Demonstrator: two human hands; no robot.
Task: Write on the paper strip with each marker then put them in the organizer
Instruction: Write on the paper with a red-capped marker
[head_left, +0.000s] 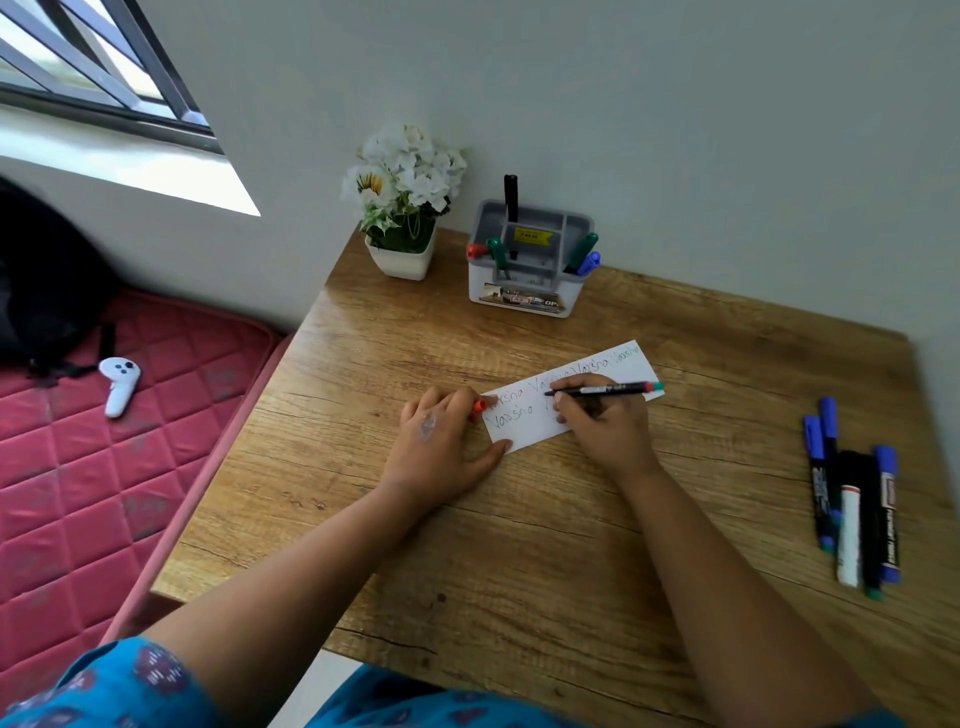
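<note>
- Head view: the right hand (602, 421) pinches a thin black marker (602, 389) in a writing grip, its tip down on the paper strip (535, 431), partway along the second line of handwriting; the marker lies low and nearly flat so the tip meets the sheet.
- The left hand (441, 441) lies beside the strip's left end, thumb on the near corner, seemingly to keep the light paper from sliding under the strokes. Its curled fingers (462, 397) hold an orange-red cap (478, 409), probably the cap of the marker in use, kept ready for closing.
- The organizer (524, 260) stands at the back of the counter (519, 545) against the wall, just beside a potted white flower (405, 197). Several markers already stand in its compartments: red and green at the left, black at the rear, green and blue at the right.
- A cluster of unused markers (852, 499) lies near the counter's right edge, well apart from the strip, within the right hand's reach.
- A white controller (120, 384) lies on the red mattress (104, 467) at left.
- Hard to make out: the marker's tip is small against the writing, and the right palm covers part of the second line. The handwriting is faint. The left fingertips are tucked under, so the cap's full shape is hidden. How many markers are stacked at right is unclear.
</note>
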